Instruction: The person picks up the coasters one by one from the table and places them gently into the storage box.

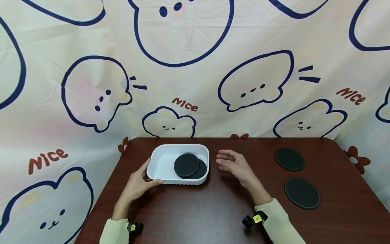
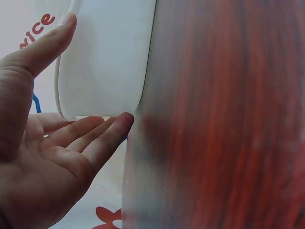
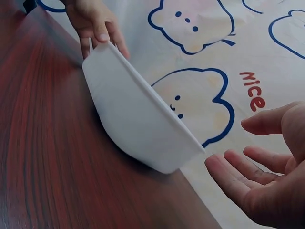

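Note:
A white rectangular plastic tray (image 1: pixel 159 166) sits on the table, with two black round coasters (image 1: pixel 187 165) overlapping in its right half. My left hand (image 1: pixel 138 181) holds the tray's near left corner: the thumb lies along the front side, the fingers against the left end. In the left wrist view, that hand (image 2: pixel 52 148) spans the corner of the tray (image 2: pixel 105 57). To the right of the tray hovers my right hand (image 1: pixel 236 166), fingers extended and apart, holding nothing. The right wrist view shows this hand (image 3: pixel 262 167) beside the tray's end (image 3: pixel 138 114).
On the right side of the brown wooden table (image 1: pixel 213 213) lie two more black coasters, a far coaster (image 1: pixel 289 159) and a nearer coaster (image 1: pixel 302 192). A white cloth (image 1: pixel 195 84) printed with cartoon bears hangs behind the table's far edge.

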Demonstrator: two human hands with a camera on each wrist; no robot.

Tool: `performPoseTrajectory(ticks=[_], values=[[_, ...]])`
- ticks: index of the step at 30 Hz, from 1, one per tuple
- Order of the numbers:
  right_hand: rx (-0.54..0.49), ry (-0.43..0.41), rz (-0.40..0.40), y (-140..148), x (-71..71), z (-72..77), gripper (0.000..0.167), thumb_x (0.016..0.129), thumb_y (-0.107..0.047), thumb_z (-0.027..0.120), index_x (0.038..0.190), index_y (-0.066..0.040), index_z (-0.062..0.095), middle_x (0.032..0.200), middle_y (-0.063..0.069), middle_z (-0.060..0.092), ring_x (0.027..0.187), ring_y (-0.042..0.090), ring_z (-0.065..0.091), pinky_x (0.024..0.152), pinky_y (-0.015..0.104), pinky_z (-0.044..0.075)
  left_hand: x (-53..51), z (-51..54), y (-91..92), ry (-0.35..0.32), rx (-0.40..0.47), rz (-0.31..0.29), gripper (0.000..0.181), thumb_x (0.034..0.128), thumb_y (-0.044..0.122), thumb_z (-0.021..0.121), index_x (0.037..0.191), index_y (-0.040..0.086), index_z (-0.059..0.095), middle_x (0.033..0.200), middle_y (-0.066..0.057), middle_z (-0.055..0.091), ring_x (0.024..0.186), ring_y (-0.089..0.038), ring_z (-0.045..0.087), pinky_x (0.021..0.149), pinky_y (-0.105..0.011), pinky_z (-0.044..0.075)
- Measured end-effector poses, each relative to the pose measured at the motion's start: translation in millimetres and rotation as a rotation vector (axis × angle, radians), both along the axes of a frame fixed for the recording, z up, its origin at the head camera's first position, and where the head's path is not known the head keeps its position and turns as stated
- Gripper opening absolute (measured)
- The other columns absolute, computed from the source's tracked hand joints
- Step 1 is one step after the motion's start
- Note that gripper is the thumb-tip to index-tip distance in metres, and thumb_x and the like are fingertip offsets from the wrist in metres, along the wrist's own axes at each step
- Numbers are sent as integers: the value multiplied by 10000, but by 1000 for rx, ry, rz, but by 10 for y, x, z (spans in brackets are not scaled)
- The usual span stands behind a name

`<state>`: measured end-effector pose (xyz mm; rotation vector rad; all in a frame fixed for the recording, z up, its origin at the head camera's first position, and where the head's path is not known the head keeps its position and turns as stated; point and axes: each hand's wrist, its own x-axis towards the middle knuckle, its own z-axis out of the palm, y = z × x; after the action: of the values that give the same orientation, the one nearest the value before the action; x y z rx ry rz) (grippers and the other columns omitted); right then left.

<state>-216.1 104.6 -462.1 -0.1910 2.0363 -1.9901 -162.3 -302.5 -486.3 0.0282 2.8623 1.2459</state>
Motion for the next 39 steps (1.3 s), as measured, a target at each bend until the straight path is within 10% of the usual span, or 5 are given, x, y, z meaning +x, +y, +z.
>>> performPoseTrajectory(ticks=[39], values=[[98,-20,-58,1252,271,-193,678,1082,-257,671,1616,39,374,1550,356,510,1195,114,748,996,361,631,5,-7,-10,-10,11,3,1209,838,448,929,1718,59,197,1708,-264,371,1475,-450,536,1101,-544,551]])
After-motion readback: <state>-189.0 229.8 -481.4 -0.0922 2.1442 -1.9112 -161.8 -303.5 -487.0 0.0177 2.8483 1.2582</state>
